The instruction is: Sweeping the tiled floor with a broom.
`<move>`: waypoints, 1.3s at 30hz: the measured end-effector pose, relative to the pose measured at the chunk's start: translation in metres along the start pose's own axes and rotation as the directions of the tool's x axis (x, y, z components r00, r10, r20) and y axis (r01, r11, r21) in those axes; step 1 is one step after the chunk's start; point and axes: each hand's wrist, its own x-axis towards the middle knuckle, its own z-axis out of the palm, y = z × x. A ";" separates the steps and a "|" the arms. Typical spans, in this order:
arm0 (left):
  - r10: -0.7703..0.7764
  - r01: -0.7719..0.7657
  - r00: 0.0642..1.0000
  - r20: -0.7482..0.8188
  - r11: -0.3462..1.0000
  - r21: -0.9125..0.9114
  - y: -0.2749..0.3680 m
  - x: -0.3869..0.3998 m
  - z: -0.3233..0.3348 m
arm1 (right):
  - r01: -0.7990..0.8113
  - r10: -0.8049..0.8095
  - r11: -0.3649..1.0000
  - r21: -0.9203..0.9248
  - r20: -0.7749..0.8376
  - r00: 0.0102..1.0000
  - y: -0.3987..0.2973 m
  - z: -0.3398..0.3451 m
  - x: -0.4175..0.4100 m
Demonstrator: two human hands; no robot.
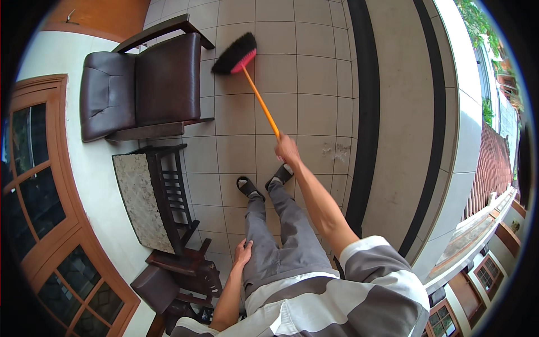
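Note:
My right hand grips the orange handle of a broom near its upper end. The broom's head has black bristles and a pink-red base, and it lies on the tiled floor ahead, just right of a brown padded armchair. My left hand hangs low against the grey trousers at my left thigh. Its fingers are partly hidden, so whether it pinches the cloth is unclear. Both feet, in black slide sandals, stand on the tiles.
A low dark wooden table with a patterned light top stands along the left wall, with another brown chair behind it. A wood-framed glass door is further left. On the right runs a black-edged raised ledge. Whitish marks spot the floor.

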 end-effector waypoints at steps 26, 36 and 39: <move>0.033 -0.034 0.999 0.020 0.998 0.046 0.004 0.019 -0.022 | -0.159 0.156 0.979 -0.131 -0.034 0.987 0.135 -0.197 -0.388; -0.020 0.020 1.000 0.000 0.998 -0.058 -0.020 0.001 -0.011 | 0.242 -0.231 0.969 -0.045 0.165 0.959 0.044 -0.066 -0.055; -0.037 0.035 0.999 -0.014 0.996 -0.080 -0.023 -0.004 -0.002 | 0.277 -0.258 0.959 -0.064 0.209 0.943 -0.011 -0.014 0.019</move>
